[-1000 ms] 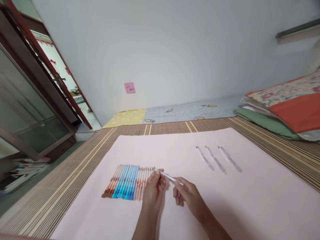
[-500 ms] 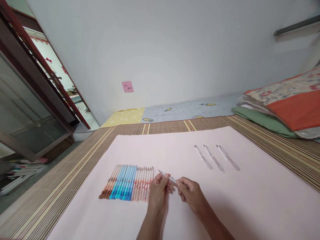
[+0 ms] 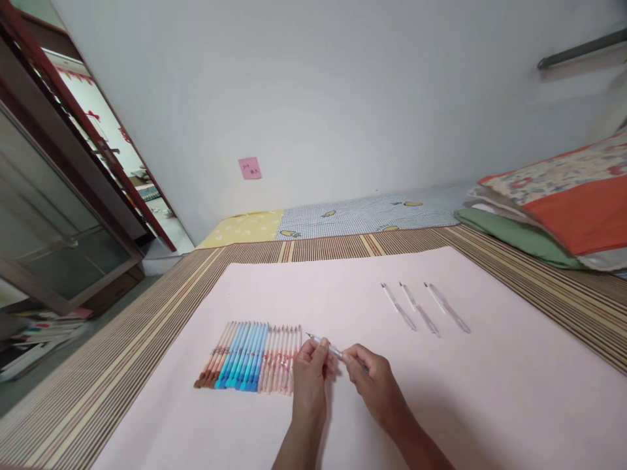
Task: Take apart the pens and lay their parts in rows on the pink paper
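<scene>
A slim pale pen [image 3: 334, 350] with a dark tip is held between my two hands, its tip pointing up and left. My left hand [image 3: 311, 369] pinches it near the tip end. The fingers of my right hand [image 3: 366, 371] are closed around its rear end. Just left of my left hand lies a tight row of pens: brown-ended ones [image 3: 215, 359], blue ones [image 3: 245, 356] and clear ones with pink-red markings [image 3: 281, 359]. Farther off to the right, three clear pens [image 3: 412, 309] lie apart from each other, slanting.
The pens lie on a large pale pink sheet [image 3: 304, 294] over a striped mat [image 3: 161, 313]. Folded bedding [image 3: 563, 215] is piled at the right. Behind stands a white wall with a pink note [image 3: 250, 168]; a door frame [image 3: 98, 137] is at the left.
The pen and my left hand have shifted slightly to the left. My right hand has moved a little up and left and stays closed on the rear end.
</scene>
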Motion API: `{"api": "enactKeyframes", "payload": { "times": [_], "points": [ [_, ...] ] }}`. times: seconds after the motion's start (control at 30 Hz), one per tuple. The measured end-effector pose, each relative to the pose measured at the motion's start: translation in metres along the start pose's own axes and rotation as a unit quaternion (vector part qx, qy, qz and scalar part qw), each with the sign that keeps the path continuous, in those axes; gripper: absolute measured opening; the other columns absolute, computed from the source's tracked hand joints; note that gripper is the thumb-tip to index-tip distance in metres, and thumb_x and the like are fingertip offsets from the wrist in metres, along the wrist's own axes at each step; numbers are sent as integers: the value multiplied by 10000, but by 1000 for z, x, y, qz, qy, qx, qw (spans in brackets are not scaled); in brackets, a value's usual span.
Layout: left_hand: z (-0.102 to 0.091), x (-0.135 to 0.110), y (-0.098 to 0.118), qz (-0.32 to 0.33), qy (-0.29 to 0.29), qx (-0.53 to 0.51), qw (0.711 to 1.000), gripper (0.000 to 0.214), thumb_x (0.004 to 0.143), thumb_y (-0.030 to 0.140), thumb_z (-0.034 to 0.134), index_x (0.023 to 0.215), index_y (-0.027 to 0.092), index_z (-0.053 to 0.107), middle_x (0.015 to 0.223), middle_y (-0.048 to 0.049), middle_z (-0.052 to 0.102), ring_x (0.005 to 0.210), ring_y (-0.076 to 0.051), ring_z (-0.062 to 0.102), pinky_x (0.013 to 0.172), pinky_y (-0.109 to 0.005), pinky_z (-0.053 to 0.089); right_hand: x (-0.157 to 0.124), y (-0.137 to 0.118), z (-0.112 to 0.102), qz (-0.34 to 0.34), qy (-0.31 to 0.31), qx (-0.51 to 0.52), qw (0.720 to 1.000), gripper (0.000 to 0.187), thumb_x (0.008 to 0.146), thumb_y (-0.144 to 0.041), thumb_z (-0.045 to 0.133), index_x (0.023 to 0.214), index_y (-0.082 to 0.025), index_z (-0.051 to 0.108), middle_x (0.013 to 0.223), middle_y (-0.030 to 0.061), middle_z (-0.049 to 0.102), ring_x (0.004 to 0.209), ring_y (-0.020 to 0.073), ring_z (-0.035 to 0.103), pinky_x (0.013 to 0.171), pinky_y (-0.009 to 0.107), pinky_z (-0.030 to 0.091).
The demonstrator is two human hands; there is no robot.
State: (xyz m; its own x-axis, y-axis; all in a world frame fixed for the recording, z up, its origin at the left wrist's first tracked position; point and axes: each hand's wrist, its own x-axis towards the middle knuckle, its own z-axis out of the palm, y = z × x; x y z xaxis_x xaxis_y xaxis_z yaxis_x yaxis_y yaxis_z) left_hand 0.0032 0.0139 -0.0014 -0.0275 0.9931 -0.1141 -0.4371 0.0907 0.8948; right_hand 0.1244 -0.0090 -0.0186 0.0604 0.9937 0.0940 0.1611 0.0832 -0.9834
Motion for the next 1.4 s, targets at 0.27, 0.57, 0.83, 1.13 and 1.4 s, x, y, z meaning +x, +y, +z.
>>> {"api": "enactKeyframes", "payload": {
  "times": [0.27, 0.57, 0.83, 1.13, 1.4],
  "points": [
    [-9, 1, 16, 21, -97, 7, 995, 320, 875, 463, 642, 979, 166, 702, 594, 18, 581, 575, -113, 528, 587, -240, 400, 3, 0, -9, 121, -145, 220, 957, 471, 841, -654, 580, 734, -199, 518, 487, -108, 314, 388, 44, 201, 396, 220, 129],
    [-14, 5, 21, 50, -76, 24, 996, 262, 848, 416, 683, 882, 158, 715, 823, -71, 722, 616, -107, 483, 621, -235, 411, 1, 0, -18, 176, -203, 260, 927, 552, 783, -705, 625, 813, -155, 596, 518, -133, 214, 433, 30, 94, 422, 212, 74],
    [-16, 12, 10, 53, 28, 31, 998, 306, 771, 453, 754, 719, 166, 662, 631, -19, 677, 581, -121, 548, 594, -227, 423, -3, -6, -4, 30, -56, 28, 998, 357, 873, -517, 566, 804, -179, 658, 523, -59, 442, 495, 105, 395, 504, 232, 309],
    [-7, 2, 19, -18, -46, -86, 995, 359, 782, 424, 758, 993, 139, 707, 783, -59, 723, 679, -134, 635, 661, -252, 499, 1, -3, -6, 19, 13, 30, 999, 317, 864, -488, 599, 877, -183, 685, 570, -48, 462, 539, 127, 418, 526, 238, 342],
    [-6, 6, 13, -17, 14, -75, 997, 380, 656, 408, 861, 615, 159, 576, 512, 30, 576, 452, -68, 487, 453, -186, 370, -1, -8, -5, 1, 25, 25, 999, 342, 823, -505, 643, 876, -172, 701, 641, -14, 532, 607, 145, 443, 564, 246, 353]
  ]
}}
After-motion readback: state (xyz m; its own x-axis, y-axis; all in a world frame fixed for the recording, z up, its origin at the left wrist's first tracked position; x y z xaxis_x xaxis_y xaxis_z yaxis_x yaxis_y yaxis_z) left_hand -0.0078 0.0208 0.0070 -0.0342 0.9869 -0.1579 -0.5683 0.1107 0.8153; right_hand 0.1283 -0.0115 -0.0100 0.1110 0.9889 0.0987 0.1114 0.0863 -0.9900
